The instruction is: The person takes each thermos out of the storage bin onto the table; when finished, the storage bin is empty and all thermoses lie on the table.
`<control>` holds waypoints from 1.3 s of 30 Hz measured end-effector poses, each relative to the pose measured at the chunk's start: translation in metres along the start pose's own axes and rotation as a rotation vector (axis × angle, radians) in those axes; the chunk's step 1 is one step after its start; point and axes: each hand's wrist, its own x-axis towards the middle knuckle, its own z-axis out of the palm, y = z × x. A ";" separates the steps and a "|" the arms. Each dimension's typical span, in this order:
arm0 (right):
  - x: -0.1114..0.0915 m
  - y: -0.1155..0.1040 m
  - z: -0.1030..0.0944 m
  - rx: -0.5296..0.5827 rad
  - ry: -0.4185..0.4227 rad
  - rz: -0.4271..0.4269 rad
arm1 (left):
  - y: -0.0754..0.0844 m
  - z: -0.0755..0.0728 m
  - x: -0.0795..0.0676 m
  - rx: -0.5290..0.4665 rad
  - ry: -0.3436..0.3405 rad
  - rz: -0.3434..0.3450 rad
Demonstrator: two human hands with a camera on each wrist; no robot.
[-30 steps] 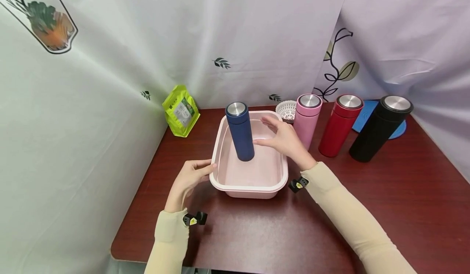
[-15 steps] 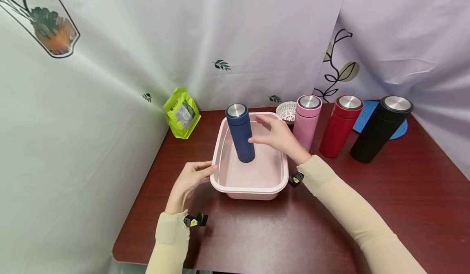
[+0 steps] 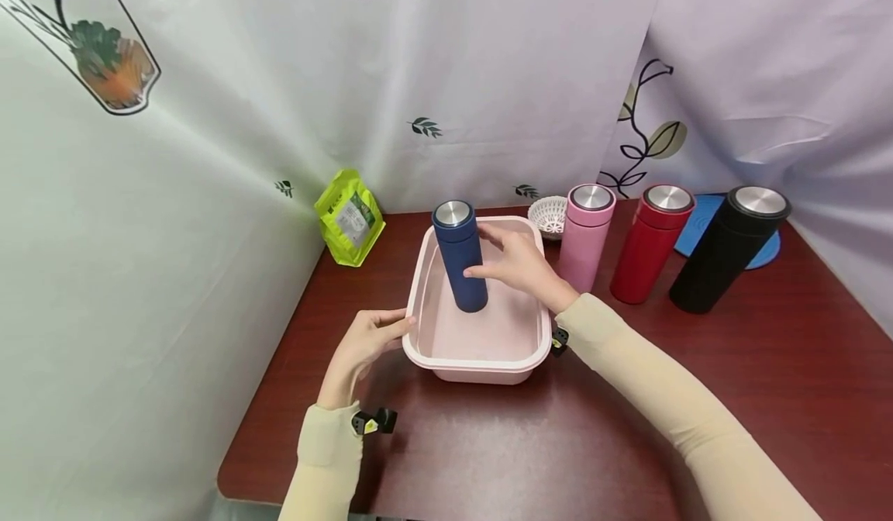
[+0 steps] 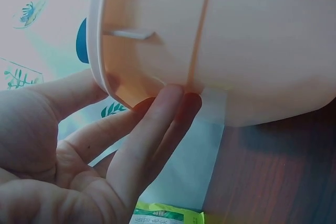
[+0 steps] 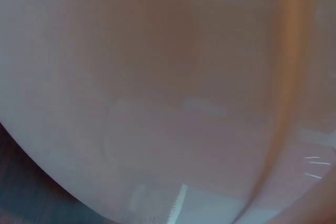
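A navy blue thermos flask (image 3: pixel 463 261) with a steel-topped lid stands in a pale pink plastic basin (image 3: pixel 477 364), leaning slightly. My right hand (image 3: pixel 519 263) reaches over the basin's right side and holds the flask, thumb across its front and fingertips passing behind it. At the basin's left rim my left hand (image 3: pixel 366 341) pinches the edge. In the left wrist view, the thumb of the left hand (image 4: pixel 121 145) lies at the rim, with fingers against the outer wall of the basin (image 4: pixel 262 45). The basin wall (image 5: pixel 157 77) fills most of the right wrist view, hiding the grip.
Right of the basin stand a pink thermos (image 3: pixel 586 234), a red thermos (image 3: pixel 651 246) and a black thermos (image 3: pixel 729 250). Behind them lie a blue mat (image 3: pixel 700 222) and a white woven basket (image 3: pixel 548 215). A green pouch (image 3: pixel 350 219) stands at the back left, near the curtain.
My right hand has moved left onto the blue thermos, its thumb going from beside the flask to across its front. The left hand keeps its hold on the basin's rim.
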 end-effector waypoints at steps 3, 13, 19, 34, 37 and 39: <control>0.001 0.001 0.001 -0.006 -0.006 -0.001 | 0.000 0.001 0.000 -0.001 -0.001 -0.004; 0.003 0.005 0.004 0.041 -0.017 0.035 | -0.001 0.000 0.001 -0.002 -0.003 -0.001; 0.005 0.006 0.006 0.019 -0.028 0.028 | -0.001 0.001 0.002 -0.019 -0.014 0.013; 0.011 0.007 0.011 -0.020 -0.046 0.024 | 0.001 0.000 0.001 -0.014 0.000 -0.011; 0.012 0.008 0.012 -0.027 -0.069 0.025 | 0.000 0.000 0.001 -0.005 -0.001 -0.007; 0.013 0.009 0.012 -0.023 -0.075 0.032 | -0.001 0.001 0.001 0.001 -0.003 -0.003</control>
